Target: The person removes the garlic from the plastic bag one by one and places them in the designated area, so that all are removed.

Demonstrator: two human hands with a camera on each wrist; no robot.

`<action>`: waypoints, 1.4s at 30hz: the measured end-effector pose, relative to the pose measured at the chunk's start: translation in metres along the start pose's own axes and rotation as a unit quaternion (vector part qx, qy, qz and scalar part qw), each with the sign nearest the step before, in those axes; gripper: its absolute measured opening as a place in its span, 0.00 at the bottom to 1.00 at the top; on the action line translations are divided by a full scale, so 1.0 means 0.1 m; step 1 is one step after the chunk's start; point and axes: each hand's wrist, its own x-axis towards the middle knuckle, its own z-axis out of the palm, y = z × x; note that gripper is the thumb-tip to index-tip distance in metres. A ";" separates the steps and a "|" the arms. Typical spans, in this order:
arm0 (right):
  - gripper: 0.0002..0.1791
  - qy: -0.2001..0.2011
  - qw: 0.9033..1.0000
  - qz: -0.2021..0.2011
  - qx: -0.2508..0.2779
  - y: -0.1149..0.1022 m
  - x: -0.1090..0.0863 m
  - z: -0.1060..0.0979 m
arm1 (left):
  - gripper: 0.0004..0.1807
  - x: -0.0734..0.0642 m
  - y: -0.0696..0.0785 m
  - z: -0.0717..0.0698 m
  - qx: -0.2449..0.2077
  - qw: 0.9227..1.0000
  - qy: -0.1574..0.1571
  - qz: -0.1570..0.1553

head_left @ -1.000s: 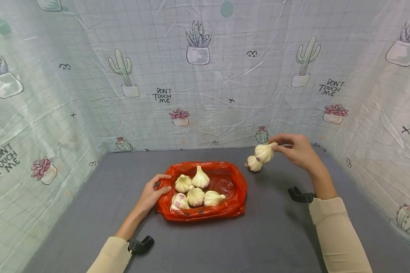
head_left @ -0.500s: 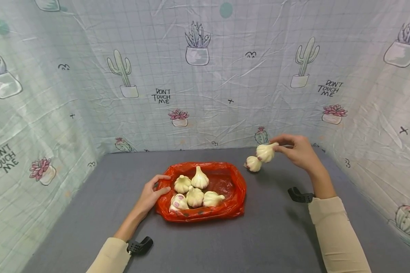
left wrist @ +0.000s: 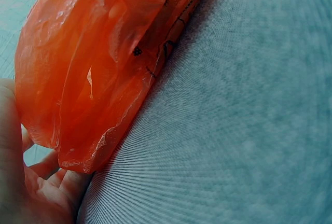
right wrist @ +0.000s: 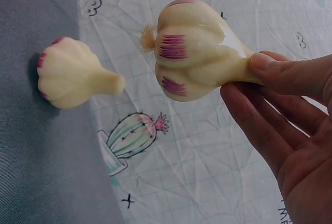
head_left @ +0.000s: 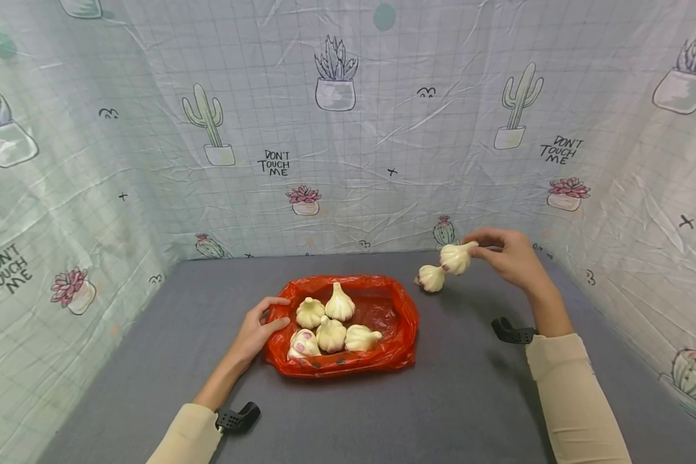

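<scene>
One ribbed garlic bulb [right wrist: 192, 58] is pinched in right fingers [right wrist: 249, 114]; left fingers [head_left: 274, 301] spread against crinkled plastic bag [left wrist: 78, 73].

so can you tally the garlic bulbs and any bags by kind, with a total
Garlic bulbs: 7 (5 in the red bag, 1 on the table, 1 in the right hand's grip)
Red bag: 1
Total: 8
</scene>
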 end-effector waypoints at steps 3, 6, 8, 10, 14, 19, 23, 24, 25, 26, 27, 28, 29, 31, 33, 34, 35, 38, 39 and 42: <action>0.14 -0.001 1.000 0.007 -0.008 0.01 0.00 -0.01 | 0.21 0.00 0.00 0.00 0.005 1.000 0.003 0.001; 0.14 -0.002 1.000 0.013 -0.015 0.03 0.00 0.00 | 0.21 0.00 0.00 -0.01 0.004 1.000 0.001 0.002; 0.15 -0.001 1.000 0.015 -0.018 0.04 0.01 0.00 | 0.21 0.00 0.00 -0.01 0.002 1.000 0.000 0.003; 0.15 0.000 1.000 0.015 -0.017 0.06 0.01 0.00 | 0.21 0.00 0.00 -0.01 0.001 1.000 0.000 0.004; 0.15 0.005 1.000 0.018 -0.013 0.09 0.01 0.01 | 0.22 0.01 0.01 -0.01 0.006 1.000 0.001 0.008; 0.16 0.009 0.999 0.039 -0.019 0.12 0.00 0.00 | 0.21 0.02 0.01 -0.01 0.012 1.000 0.001 0.012; 0.17 0.008 0.998 0.058 -0.021 0.13 -0.02 -0.01 | 0.21 0.02 0.01 -0.01 0.015 1.000 0.002 0.015; 0.18 0.009 0.998 0.061 -0.021 0.13 -0.02 -0.01 | 0.21 0.02 0.00 -0.01 0.015 1.000 0.002 0.014; 0.18 0.008 0.998 0.063 -0.020 0.14 -0.02 -0.01 | 0.21 0.02 0.01 -0.01 0.015 1.000 0.002 0.013; 0.18 0.009 0.998 0.064 -0.021 0.15 -0.03 -0.01 | 0.21 0.02 0.00 -0.01 0.014 1.000 0.001 0.012; 0.18 0.010 0.998 0.066 -0.021 0.16 -0.03 -0.02 | 0.21 0.01 0.00 -0.01 0.013 1.000 0.001 0.010; 0.18 0.011 0.997 0.067 -0.022 0.16 -0.03 -0.02 | 0.21 0.01 0.01 -0.01 0.012 1.000 0.001 0.009; 0.18 0.012 0.997 0.067 -0.021 0.17 -0.03 -0.02 | 0.21 0.01 0.01 -0.01 0.011 1.000 0.001 0.008; 0.18 0.011 0.997 0.068 -0.017 0.18 -0.03 -0.03 | 0.21 0.01 0.01 -0.01 0.010 1.000 0.002 0.006; 0.18 0.011 0.997 0.071 -0.016 0.18 -0.03 -0.04 | 0.21 0.01 0.01 0.00 0.008 1.000 0.002 0.007; 0.18 0.010 0.997 0.073 -0.015 0.19 -0.02 -0.04 | 0.21 0.01 0.01 0.00 0.008 1.000 0.002 0.007; 0.17 0.010 0.997 0.076 -0.014 0.20 -0.02 -0.04 | 0.21 0.01 0.00 0.00 0.008 1.000 0.002 0.006; 0.17 0.009 0.996 0.082 -0.016 0.22 -0.02 -0.03 | 0.21 0.01 -0.01 0.00 0.010 1.000 0.002 0.006; 0.17 0.010 0.996 0.084 -0.018 0.23 -0.02 -0.03 | 0.21 0.01 -0.01 0.00 0.010 1.000 0.002 0.006; 0.17 0.009 0.996 0.086 -0.021 0.26 -0.02 -0.03 | 0.21 0.01 -0.01 0.00 0.011 1.000 0.002 0.006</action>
